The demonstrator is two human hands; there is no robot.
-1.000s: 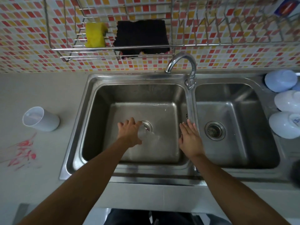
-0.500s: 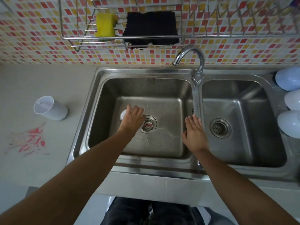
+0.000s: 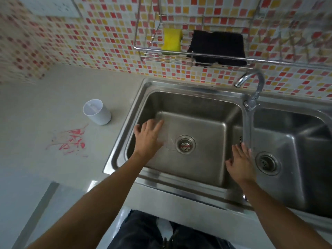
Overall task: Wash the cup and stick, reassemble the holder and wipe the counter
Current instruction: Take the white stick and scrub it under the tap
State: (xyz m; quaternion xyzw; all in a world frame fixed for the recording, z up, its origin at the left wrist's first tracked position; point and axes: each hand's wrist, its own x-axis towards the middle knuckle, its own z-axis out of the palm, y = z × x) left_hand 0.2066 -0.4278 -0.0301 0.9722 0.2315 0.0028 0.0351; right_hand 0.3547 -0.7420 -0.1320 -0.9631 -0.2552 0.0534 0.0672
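The counter [image 3: 53, 108] to my left carries red marks [image 3: 69, 141], and beside them the white holder [image 3: 98, 114] stands upright, near the sink [image 3: 188, 97]. In the left basin my left hand [image 3: 148, 139] wraps a blurred clear cup [image 3: 166, 133]. My right hand [image 3: 240, 163] lies flat and empty on the divider.

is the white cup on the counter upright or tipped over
Upright: the white cup stands on its base on the counter, open rim facing up.
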